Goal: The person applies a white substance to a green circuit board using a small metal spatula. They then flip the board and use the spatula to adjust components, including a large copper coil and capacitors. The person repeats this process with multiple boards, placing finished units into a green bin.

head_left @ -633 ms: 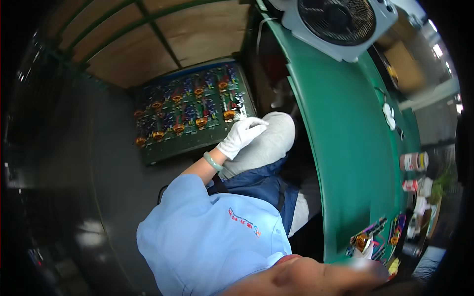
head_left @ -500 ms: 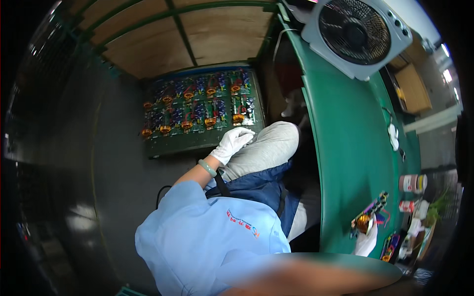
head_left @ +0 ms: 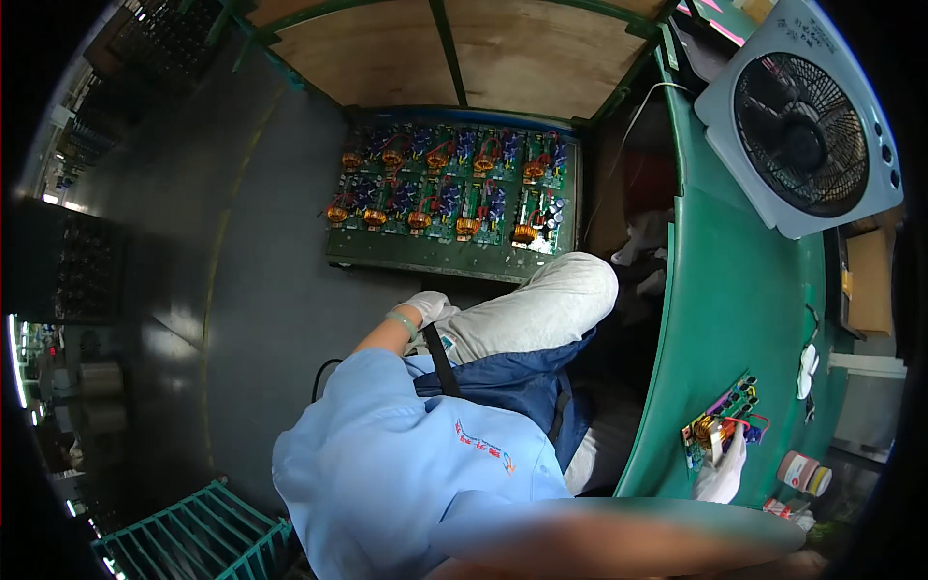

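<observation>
My right hand (head_left: 721, 474), in a white glove, is closed on a circuit board (head_left: 711, 421) at the right side of the green workbench. The board stands tilted and carries a copper-wound coil, red wires and dark capacitors. My left hand (head_left: 426, 308), also gloved and with a pale green bangle at the wrist, is beside my left hip, next to the grey trouser leg. Its fingers are mostly hidden, so their grip does not show. Several similar circuit boards (head_left: 468, 226) stand in two rows on a low dark green platform (head_left: 425, 257) ahead.
A grey box fan (head_left: 800, 135) stands at the workbench's (head_left: 710, 309) far end. Jars (head_left: 804, 473) and a white item (head_left: 807, 371) are along its right side. Wooden panels (head_left: 541, 53) in a green frame rise behind the platform. A green metal rack (head_left: 198, 532) is at lower left.
My left hand has drawn back from over the thigh to beside my hip. The view has turned, so the platform and fan appear farther right. My right hand still holds the board.
</observation>
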`<control>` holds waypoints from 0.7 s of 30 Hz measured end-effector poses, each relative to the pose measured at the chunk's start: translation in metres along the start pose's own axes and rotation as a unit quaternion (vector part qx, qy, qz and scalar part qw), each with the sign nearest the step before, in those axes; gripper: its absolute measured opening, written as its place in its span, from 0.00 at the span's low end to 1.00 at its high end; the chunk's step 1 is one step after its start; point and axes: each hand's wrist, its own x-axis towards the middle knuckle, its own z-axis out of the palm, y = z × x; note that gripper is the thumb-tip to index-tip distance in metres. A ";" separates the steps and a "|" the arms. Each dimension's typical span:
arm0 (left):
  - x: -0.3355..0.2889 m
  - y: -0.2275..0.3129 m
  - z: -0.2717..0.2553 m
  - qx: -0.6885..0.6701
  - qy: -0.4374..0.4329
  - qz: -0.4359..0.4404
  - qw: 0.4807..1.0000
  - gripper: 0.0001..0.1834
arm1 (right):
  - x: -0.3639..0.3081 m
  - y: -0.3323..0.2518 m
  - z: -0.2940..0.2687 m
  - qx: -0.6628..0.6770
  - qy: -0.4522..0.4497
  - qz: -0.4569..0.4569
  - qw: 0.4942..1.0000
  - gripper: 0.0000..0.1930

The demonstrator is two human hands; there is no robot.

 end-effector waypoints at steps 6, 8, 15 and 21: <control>-0.018 0.027 -0.034 -0.035 0.085 0.030 0.995 0.25 | -0.017 -0.019 0.060 0.337 0.028 -0.073 0.938 0.22; -0.015 0.028 -0.036 -0.042 0.143 0.036 0.988 0.24 | -0.020 -0.047 0.063 0.245 -0.023 -0.110 0.963 0.22; -0.016 0.038 -0.039 -0.039 0.148 0.053 0.987 0.24 | -0.020 -0.039 0.119 0.492 -0.032 0.037 0.870 0.22; -0.005 -0.003 -0.003 -0.082 0.071 -0.009 0.994 0.21 | -0.024 -0.058 0.098 0.309 0.042 -0.098 0.945 0.22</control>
